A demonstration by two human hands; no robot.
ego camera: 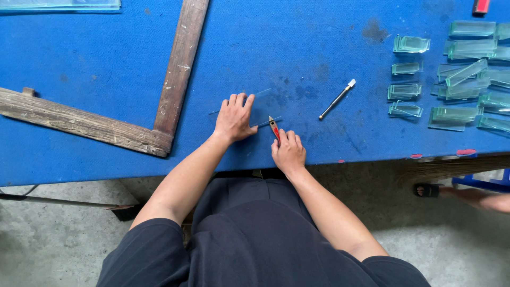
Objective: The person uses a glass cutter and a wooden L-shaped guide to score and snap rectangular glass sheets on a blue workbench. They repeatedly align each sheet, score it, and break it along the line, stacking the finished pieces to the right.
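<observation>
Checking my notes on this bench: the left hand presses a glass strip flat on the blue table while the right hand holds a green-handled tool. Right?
Not quite. In the head view, the tool in the right hand is red-handled, not green. The left hand does press the glass strip on the blue table.

1. There are two hands of the person: one left hand (234,118) and one right hand (288,152).
2. One red-handled tool (274,128) is in the right hand.
3. One clear glass strip (245,110) lies under the left hand.
4. One thin metal tool with a white tip (337,99) lies on the one blue table (106,64).
5. One wooden L-shaped frame (169,90) has two bars.
6. The small stacks of cut glass pieces (458,79) at the right are many; I cannot count them exactly.
7. One sandalled foot (426,190) of another person shows.
</observation>
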